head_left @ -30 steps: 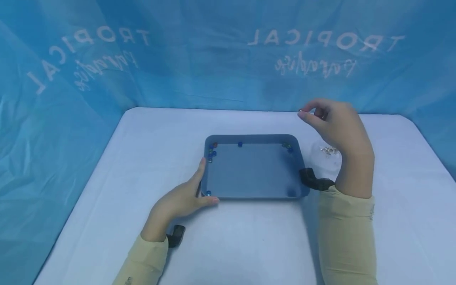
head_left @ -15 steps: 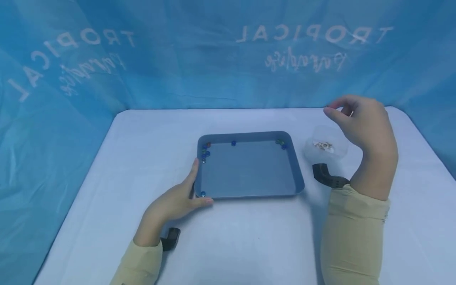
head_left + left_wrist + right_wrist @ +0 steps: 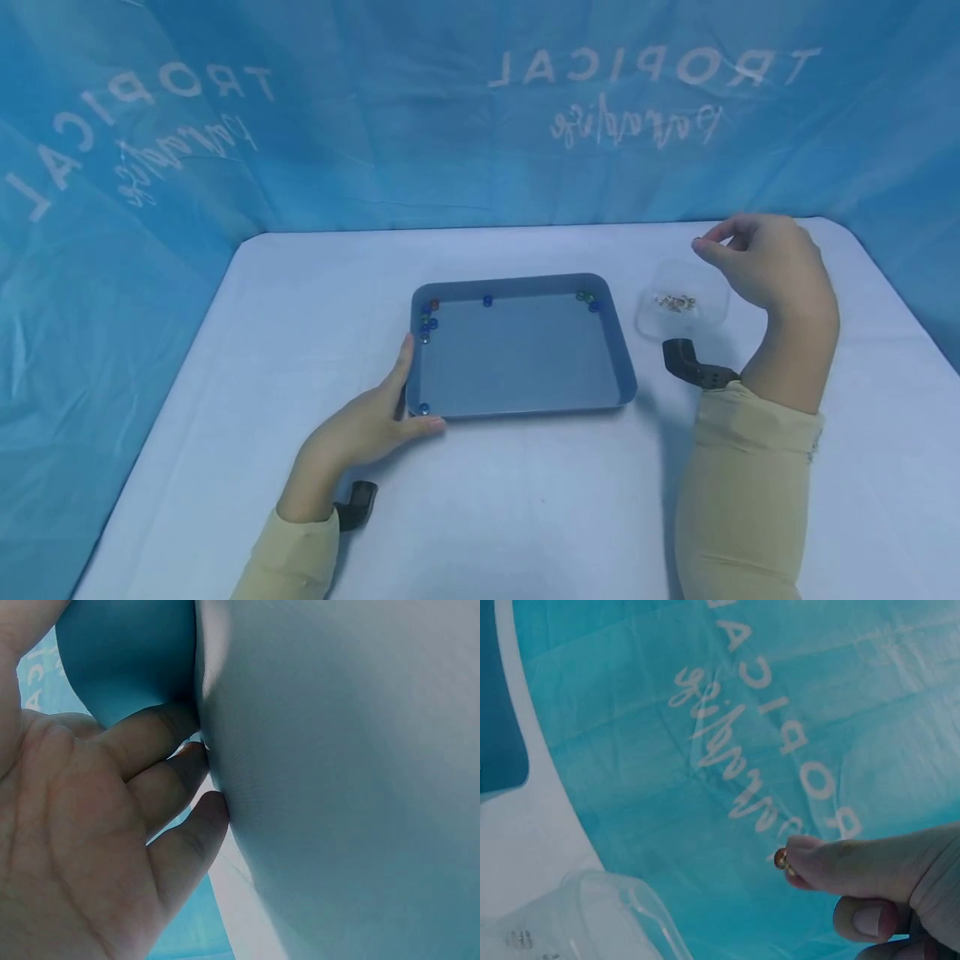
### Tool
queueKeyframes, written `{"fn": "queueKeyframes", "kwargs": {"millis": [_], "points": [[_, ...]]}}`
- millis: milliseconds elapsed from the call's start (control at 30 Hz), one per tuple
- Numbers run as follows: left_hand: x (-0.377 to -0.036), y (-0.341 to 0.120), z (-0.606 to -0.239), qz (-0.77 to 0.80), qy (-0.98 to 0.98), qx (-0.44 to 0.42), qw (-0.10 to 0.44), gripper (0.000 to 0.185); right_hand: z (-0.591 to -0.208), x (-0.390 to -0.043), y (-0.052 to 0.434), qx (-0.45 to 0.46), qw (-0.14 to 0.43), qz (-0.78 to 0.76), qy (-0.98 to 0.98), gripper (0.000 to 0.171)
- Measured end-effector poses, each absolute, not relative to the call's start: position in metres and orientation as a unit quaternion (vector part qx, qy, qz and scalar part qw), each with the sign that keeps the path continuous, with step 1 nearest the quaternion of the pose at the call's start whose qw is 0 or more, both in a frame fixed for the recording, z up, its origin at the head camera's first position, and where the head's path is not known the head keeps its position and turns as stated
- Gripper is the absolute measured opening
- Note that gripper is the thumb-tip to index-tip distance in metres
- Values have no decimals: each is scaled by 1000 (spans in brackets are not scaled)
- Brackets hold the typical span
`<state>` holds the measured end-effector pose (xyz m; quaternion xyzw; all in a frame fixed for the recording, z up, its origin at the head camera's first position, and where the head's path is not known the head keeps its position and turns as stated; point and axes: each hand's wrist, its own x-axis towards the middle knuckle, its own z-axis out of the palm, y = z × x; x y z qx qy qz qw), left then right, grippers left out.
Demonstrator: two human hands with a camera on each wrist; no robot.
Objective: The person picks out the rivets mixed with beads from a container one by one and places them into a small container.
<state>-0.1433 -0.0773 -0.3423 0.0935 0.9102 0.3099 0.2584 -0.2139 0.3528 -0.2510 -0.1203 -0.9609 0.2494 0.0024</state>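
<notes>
My left hand (image 3: 360,429) holds the near left corner of a shallow grey-blue tray (image 3: 525,358), the thumb along its front side and the fingers against its left wall. Those fingers (image 3: 161,791) are slightly bent in the left wrist view, with the tray wall (image 3: 124,660) beside them. Several small coloured glass-like beads (image 3: 429,321) lie along the tray's edges. Raised at the back right, my right hand (image 3: 780,258) pinches a small gold-and-amber piece (image 3: 781,859) between thumb and forefinger; its exact kind is unclear.
A clear plastic container (image 3: 648,321) with several small gold pieces (image 3: 677,303) stands right of the tray, left of my right hand. White cloth (image 3: 525,517) covers the table. A blue printed curtain (image 3: 420,125) hangs behind it.
My right hand has moved right, and the container shows more fully now. The head view has shifted slightly. My left hand keeps its place at the tray corner.
</notes>
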Motion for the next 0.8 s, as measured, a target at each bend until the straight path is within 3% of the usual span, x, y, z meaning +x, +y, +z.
{"fn": "queueKeyframes", "kwargs": {"millis": [500, 800], "points": [[-144, -77, -340, 309, 910, 100, 259, 115, -265, -218, 365, -151, -76, 235, -957, 53], [-144, -78, -342, 313, 908, 92, 263, 116, -270, -222, 364, -162, -82, 243, -953, 51]]}}
